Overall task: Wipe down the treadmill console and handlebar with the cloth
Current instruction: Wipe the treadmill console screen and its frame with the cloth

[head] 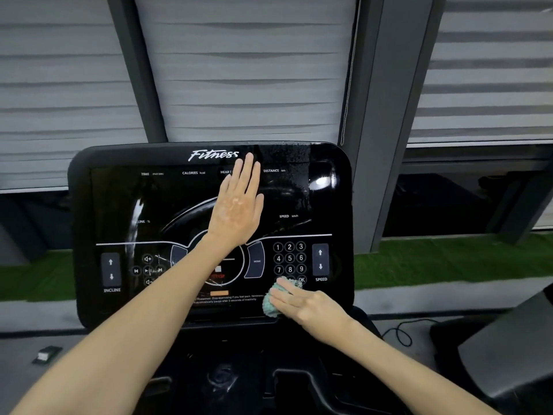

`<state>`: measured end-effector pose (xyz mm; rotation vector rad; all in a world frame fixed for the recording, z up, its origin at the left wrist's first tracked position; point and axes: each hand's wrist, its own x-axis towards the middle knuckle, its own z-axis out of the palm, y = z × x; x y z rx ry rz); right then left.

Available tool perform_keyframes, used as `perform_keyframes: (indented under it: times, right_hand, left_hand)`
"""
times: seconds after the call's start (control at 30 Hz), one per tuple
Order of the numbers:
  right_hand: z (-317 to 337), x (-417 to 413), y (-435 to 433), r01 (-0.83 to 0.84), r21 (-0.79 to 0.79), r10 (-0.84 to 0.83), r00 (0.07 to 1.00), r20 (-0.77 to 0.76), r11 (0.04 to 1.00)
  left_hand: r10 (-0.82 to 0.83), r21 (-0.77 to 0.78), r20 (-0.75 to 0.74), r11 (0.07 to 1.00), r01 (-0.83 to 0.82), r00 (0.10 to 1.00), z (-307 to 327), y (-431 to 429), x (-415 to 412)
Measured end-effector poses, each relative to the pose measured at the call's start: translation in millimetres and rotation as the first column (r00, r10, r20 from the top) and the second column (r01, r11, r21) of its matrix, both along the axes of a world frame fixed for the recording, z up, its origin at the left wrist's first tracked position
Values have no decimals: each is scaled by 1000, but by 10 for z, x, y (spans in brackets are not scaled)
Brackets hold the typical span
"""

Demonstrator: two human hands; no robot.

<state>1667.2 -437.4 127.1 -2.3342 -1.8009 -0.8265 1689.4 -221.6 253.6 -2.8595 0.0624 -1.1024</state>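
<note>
Grey slatted blinds [239,70] fill the background, with a strip of green turf [449,259] at floor level. We face the treadmill console [119,199]: glossy black, display off.

Our left hand [238,202] lies flat on the upper middle of the panel, fingers straight and together, pointing up toward the logo. It holds nothing. We read it as a brace that steadies the panel while the other hand scrubs.

Our right hand [302,301] presses the teal cloth [269,304] against the console's lower right, just below the number keypad [289,257]. The fingers are extended, not curled, and pin the bunched cloth under them. A flat palm spreads pressure and should be less likely to trigger the buttons.

Both forearms reach forward, the left higher and angled inward, the right lower with the wrist turned so the fingers point left.

Droplets and streaks [299,158] show at the upper right, so we judge that zone isn't finished. We can't make out the handlebar in the dark area below the console, so we assume it comes after.
</note>
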Motion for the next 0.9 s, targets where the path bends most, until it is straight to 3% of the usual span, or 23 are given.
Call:
perform_keyframes:
  times: [0.2,0.33,0.47,0.6,0.7,0.8,0.9]
  right_hand:
    - [-107,-15,-350,106,95,-98,992,-80,990]
    - [-145,82,-401,107,69,-108,994,5,992]
    - [368,271,-233,108,244,-129,989,74,964]
    - [1234,720,-13,345,386,-383,924,24,855]
    - [1798,1063,85,464,381,-511,859,28,800]
    - [1980,1129,127,436,346,-493,865,91,830]
    - [1759,919,96,362,388,-446,882,151,847]
  left_hand:
    - [-9,54,10,999,8,1000,29,97,-31]
    - [71,86,40,994,-75,997,66,242,-83]
    - [63,85,35,994,-66,997,40,323,-64]
    - [62,69,44,995,-65,997,27,289,-57]
    - [51,55,43,997,-53,998,16,309,-59]
    - [47,60,48,997,-50,998,13,328,-54]
    - [56,66,58,996,-60,997,-6,310,-48]
